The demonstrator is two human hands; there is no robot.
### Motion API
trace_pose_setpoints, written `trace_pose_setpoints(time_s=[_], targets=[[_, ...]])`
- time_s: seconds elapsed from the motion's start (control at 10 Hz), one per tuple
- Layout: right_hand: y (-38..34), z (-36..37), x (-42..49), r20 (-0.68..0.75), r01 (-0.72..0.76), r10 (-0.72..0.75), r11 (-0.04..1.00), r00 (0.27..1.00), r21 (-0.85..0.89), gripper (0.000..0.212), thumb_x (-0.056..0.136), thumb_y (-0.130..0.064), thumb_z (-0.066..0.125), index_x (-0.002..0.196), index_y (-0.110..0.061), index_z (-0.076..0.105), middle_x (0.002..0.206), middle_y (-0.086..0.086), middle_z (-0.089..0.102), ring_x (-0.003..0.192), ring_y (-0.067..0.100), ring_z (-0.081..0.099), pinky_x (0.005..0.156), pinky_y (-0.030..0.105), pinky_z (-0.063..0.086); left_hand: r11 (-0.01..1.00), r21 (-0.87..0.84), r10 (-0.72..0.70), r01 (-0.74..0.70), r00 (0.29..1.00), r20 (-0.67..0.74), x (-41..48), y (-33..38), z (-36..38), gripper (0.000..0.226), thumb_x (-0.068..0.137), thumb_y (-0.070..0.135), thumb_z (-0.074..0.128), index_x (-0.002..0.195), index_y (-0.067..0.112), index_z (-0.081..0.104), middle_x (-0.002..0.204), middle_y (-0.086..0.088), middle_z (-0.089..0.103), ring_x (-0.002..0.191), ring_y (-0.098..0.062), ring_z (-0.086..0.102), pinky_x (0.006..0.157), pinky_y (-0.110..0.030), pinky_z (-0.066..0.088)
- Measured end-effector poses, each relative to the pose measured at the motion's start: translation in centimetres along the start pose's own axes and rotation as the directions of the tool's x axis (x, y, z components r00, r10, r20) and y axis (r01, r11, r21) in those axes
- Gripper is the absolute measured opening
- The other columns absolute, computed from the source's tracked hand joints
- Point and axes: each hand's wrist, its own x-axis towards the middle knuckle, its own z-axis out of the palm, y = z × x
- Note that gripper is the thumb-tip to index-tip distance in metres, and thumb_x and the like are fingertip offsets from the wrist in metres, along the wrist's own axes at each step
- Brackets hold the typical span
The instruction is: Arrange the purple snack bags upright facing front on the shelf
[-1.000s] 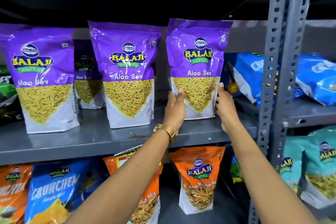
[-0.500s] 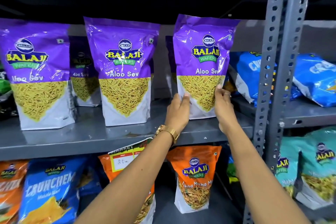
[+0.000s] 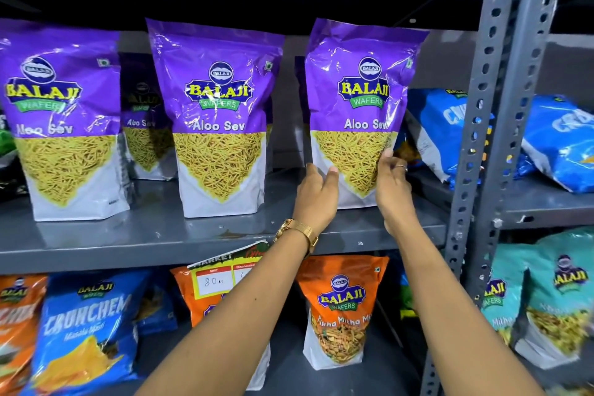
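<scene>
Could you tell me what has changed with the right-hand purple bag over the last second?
Both hands slid from the bottom corners of the rightmost Aloo Sev bag higher up its sides; the left hand and right hand now pinch its lower edges. The bag stands a little nearer the steel upright, upright and facing front. The middle purple bag and the left one stayed put on the shelf.

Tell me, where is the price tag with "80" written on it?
The price tag hangs from the front edge of the grey shelf, low and centre in the head view, over an orange snack bag, just left of the left forearm.
</scene>
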Motion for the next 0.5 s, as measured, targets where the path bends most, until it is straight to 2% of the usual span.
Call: trace_pose_setpoints(time_s=[0.1, 0.2, 0.3, 0.4, 0.5], targets=[[0.1, 0.0, -0.2, 0.014, -0.001, 0.001, 0.999, 1.000, -0.040, 0.057, 0.094, -0.061, 0.021, 0.123, -0.017, 0.041, 0.110, 0.005, 0.053, 0.106, 0.024, 0.048, 0.089, 0.034, 0.034, 0.996, 0.062, -0.061, 0.057, 0.996, 0.064, 0.1, 0.2, 0.1, 0.066, 0.099, 0.042, 0.034, 0.139, -0.010, 0.026, 0.142, -0.026, 0.046, 0.133, -0.039, 0.040, 0.111, -0.046, 0.034], [-0.3, -0.1, -0.7, 0.015, -0.007, 0.008, 0.998, 1.000, -0.069, 0.055, 0.095, -0.060, 0.020, 0.121, -0.017, 0.041, 0.117, 0.009, 0.055, 0.106, 0.027, 0.049, 0.087, 0.034, 0.033, 0.993, 0.103, -0.066, 0.053, 0.990, 0.127, -0.1, 0.6, 0.0, 0.073, 0.100, 0.042, 0.030, 0.150, -0.005, 0.004, 0.148, -0.021, 0.042, 0.139, -0.034, 0.034, 0.114, -0.039, 0.029], [-1.9, -0.4, -2.2, -0.057, 0.031, -0.041, 0.986, 0.998, -0.161, 0.059, 0.099, -0.050, 0.023, 0.128, -0.003, 0.044, 0.130, 0.021, 0.056, 0.120, 0.035, 0.051, 0.096, 0.040, 0.040, 0.992, 0.110, -0.080, 0.063, 0.985, 0.152, -0.4, 1.1, -0.5, 0.074, 0.100, 0.043, 0.027, 0.150, -0.005, 0.000, 0.150, -0.024, 0.038, 0.142, -0.035, 0.030, 0.115, -0.040, 0.027], [-3.8, -2.1, -5.2, -0.169, 0.198, -0.244, 0.948, 0.955, -0.248, 0.053, 0.101, -0.038, 0.033, 0.133, 0.002, 0.047, 0.136, 0.021, 0.054, 0.128, 0.032, 0.048, 0.109, 0.040, 0.036, 0.998, 0.057, -0.018, 0.010, 0.991, 0.131, -1.2, 1.0, -1.4, 0.076, 0.099, 0.047, 0.026, 0.150, -0.005, 0.004, 0.149, -0.024, 0.040, 0.142, -0.035, 0.031, 0.114, -0.038, 0.028], [-7.6, -4.9, -9.5, -0.223, 0.366, -0.359, 0.931, 0.906, -0.009, 0.034, 0.091, -0.047, 0.049, 0.108, -0.022, 0.067, 0.107, -0.004, 0.070, 0.100, 0.006, 0.063, 0.097, 0.034, 0.047, 0.994, 0.007, 0.109, -0.111, 0.983, 0.147, -3.2, 1.1, -3.9, 0.073, 0.099, 0.047, 0.031, 0.151, 0.000, 0.009, 0.160, -0.016, 0.018, 0.149, -0.024, 0.017, 0.118, -0.027, 0.013]])
